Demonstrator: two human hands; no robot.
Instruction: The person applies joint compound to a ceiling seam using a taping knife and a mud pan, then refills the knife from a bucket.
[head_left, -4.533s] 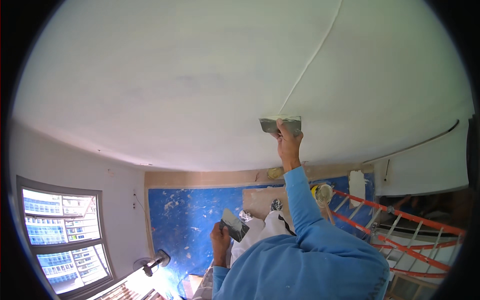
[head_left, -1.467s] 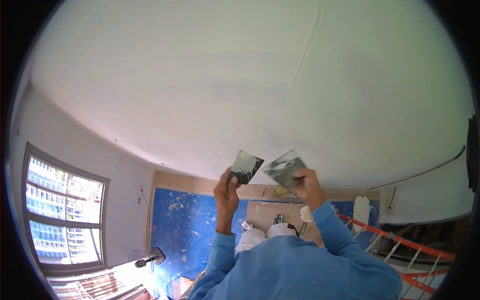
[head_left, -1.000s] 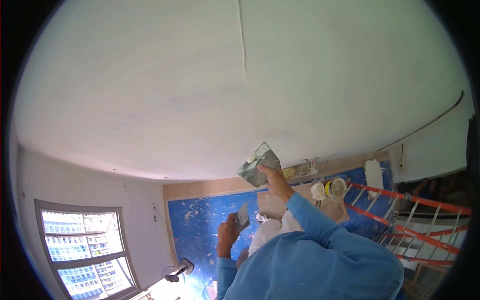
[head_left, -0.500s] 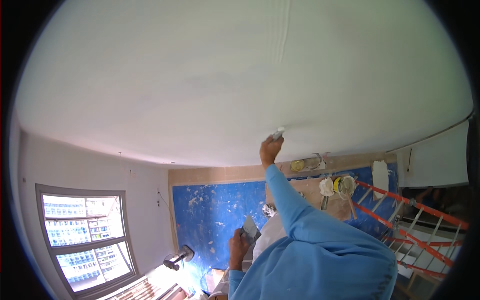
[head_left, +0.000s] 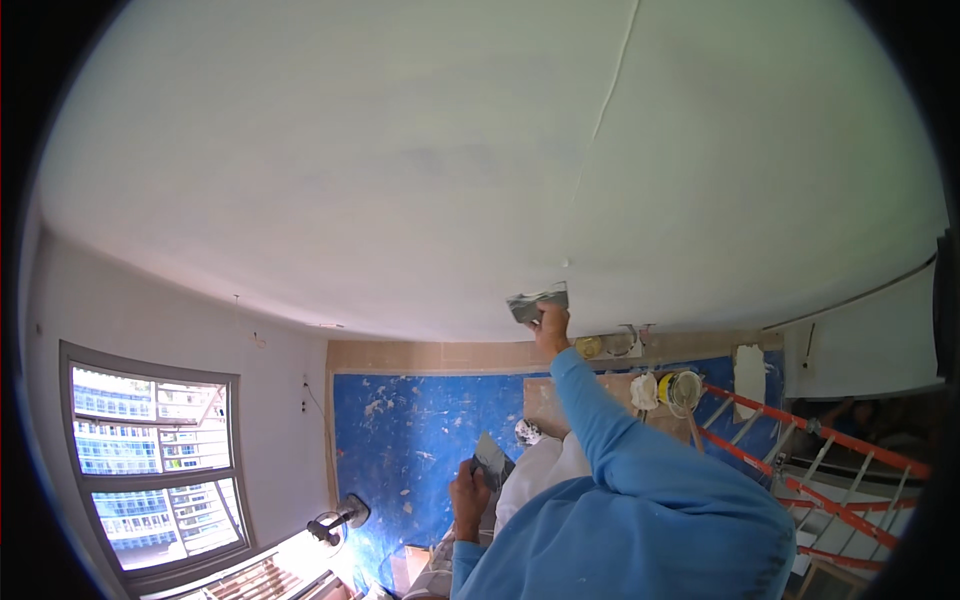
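Note:
My right hand [head_left: 551,332] is closed on a broad scraper [head_left: 538,303] with a grey blade, held against or very near the white wall surface [head_left: 330,180]; which of the two I cannot tell. Above the blade, a thin raised line of white filler [head_left: 607,105] runs up the wall surface, and a small white dab [head_left: 566,262] sits below it. Lower down, close to my body, my left hand [head_left: 467,497] grips a second scraper [head_left: 491,461], its grey blade pointing up and away from the wall surface.
Blue sheeting [head_left: 400,430] with white splatters covers the floor, with brown board on it. An open bucket [head_left: 681,390] stands right of my arm, near an orange ladder [head_left: 760,450]. A standing fan [head_left: 340,518] and a window [head_left: 160,460] are at left.
My right hand has come down slightly and turned its scraper so the broad face shows. Several parallel ridges at the top have given way to one thin line. My left hand keeps its scraper.

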